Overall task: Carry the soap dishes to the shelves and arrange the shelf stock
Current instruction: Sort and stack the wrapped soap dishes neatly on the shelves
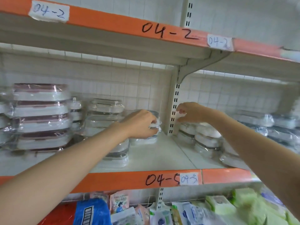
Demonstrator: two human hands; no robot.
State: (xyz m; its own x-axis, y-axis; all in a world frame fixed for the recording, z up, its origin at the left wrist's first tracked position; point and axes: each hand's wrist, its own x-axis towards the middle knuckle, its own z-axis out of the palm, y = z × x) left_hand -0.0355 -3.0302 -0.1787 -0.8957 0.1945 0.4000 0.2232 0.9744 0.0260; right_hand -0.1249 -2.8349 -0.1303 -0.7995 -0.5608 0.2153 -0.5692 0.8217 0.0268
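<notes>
Left hand (141,124) on the wrapped soap dish (154,125) at the shelf (162,153) back.
Its fingers grip the dish beside the upright post (174,111) — right hand (190,112) nearby, loosely curled, empty.

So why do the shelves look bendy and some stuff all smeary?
Head view: the wide lens bows the orange shelf edge; motion blur smears the green packs at bottom right and the wrapped dishes at far right; the plastic wrap on the pink-lidded stack glints with glare; the left hand, on a wrapped dish, and the right hand stay fairly sharp.
</notes>
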